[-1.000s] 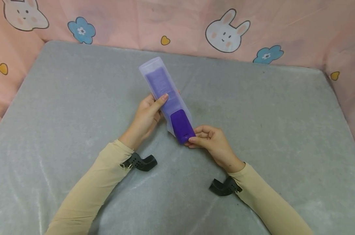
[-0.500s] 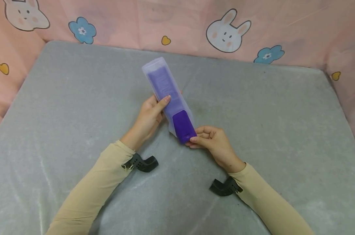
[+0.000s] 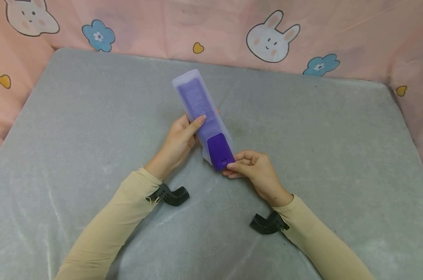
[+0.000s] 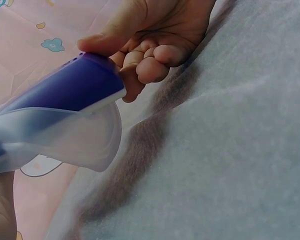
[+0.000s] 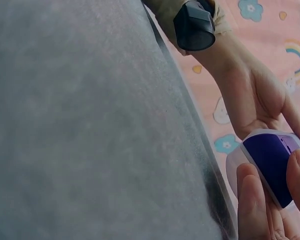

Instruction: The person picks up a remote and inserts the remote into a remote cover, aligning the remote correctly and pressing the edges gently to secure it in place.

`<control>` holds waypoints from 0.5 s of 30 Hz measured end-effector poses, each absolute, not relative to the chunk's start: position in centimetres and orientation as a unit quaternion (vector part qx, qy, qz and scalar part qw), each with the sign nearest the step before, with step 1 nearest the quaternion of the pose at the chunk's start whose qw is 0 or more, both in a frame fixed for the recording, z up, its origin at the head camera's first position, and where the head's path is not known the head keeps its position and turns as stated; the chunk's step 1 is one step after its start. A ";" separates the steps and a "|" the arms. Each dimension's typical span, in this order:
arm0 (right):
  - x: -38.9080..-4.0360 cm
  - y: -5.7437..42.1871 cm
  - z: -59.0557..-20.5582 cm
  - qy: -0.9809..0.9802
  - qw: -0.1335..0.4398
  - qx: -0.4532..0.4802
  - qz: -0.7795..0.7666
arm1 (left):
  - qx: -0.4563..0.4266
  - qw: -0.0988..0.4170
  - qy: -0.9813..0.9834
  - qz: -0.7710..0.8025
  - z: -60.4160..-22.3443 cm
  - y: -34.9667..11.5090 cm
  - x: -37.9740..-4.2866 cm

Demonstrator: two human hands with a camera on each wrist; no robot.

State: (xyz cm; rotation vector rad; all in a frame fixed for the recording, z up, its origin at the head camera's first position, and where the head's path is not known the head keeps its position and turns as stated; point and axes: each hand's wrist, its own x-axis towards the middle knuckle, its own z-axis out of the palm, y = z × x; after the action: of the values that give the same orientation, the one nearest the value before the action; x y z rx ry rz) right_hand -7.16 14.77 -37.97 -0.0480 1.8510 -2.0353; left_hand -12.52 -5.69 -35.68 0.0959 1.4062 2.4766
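A slim purple remote control (image 3: 220,153) with a white underside (image 4: 106,100) lies mostly inside a translucent sleeve (image 3: 181,79). Its darker purple end sticks out of the sleeve's near opening, where the sleeve's edge (image 4: 97,160) flares loosely. My left hand (image 3: 176,138) grips the sleeve around its middle, thumb across the top and the other fingers mostly hidden beneath. At the bare end, my right hand (image 3: 257,169) pinches the remote's corner between thumb and fingers. Both hands hold it tilted above the table, the far end pointing up and left in the head view.
A grey cloth-covered table (image 3: 320,155) spreads around the hands. Pink curtain (image 3: 218,31) with rabbits, flowers and hearts borders it at the back and sides. Black wrist mounts (image 3: 174,195) sit on both beige sleeves.
My left hand and the sleeve have shifted slightly to the right and a little nearer. My right hand stays almost still at the remote control's end.
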 end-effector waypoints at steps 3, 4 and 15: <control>-7.2 14.8 -37.9 0.661 0.194 -0.015 -0.725 | 0.035 0.148 0.488 0.860 -35.7 -5.6 -12.5; -7.2 14.8 -37.9 0.662 0.193 -0.014 -0.724 | 0.037 0.148 0.488 0.859 -35.8 -5.6 -12.5; -7.1 14.7 -37.8 0.667 0.188 0.007 -0.720 | 0.042 0.155 0.492 0.856 -35.7 -5.5 -12.3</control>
State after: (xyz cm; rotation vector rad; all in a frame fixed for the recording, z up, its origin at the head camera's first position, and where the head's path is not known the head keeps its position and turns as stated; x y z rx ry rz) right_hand -7.13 14.66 -37.83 0.0192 1.8771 -2.0265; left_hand -12.31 -5.48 -35.72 0.1216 1.4091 2.4515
